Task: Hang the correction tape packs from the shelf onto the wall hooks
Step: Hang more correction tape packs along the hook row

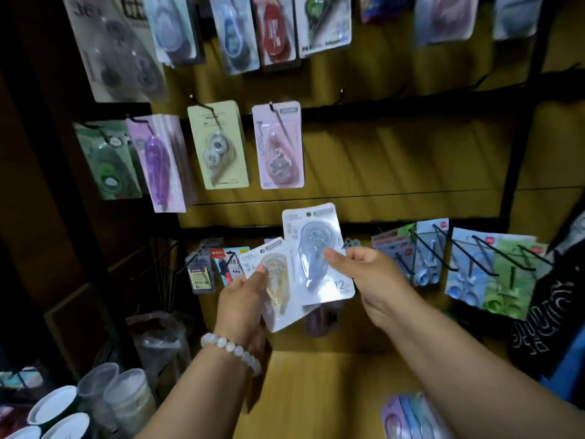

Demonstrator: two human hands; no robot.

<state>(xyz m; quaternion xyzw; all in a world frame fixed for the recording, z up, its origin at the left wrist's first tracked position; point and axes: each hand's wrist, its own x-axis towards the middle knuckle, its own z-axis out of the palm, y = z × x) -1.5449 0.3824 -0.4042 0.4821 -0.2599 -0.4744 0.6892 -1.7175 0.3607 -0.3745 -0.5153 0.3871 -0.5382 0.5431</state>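
A person holds two correction tape packs in front of a wooden display wall: the right hand (pixel 376 280) pinches a blue pack (pixel 316 251) by its right edge, thumb pressed on the clear blister, while the left hand (pixel 243 299) grips a yellow pack (pixel 272 280) from its left side, thumb on the front. The blue pack overlaps the yellow one and stands the higher of the two, both tilted and held clear of the hooks. A white bead bracelet (pixel 231 348) circles the left wrist.

Above the hands, a black rail carries a row of hung packs, left to right: green (pixel 109 160), purple (pixel 158 163), cream (pixel 218 144) and pink (pixel 280 145). A bare hook (pixel 341 96) juts out just right of the pink pack. More packs hang along the top of the wall (too blurred to read).

Level with the hands, black hooks (pixel 443 251) at right hold blue and green packs, and small dark boxed goods (pixel 202 270) hang at left. On the wooden shelf (pixel 316 391) below, a fan of pastel packs (pixel 408 416) lies at the lower right. Clear tubs (pixel 123 394) with white lids stand at the lower left, beside a crumpled plastic bag (pixel 161 337)
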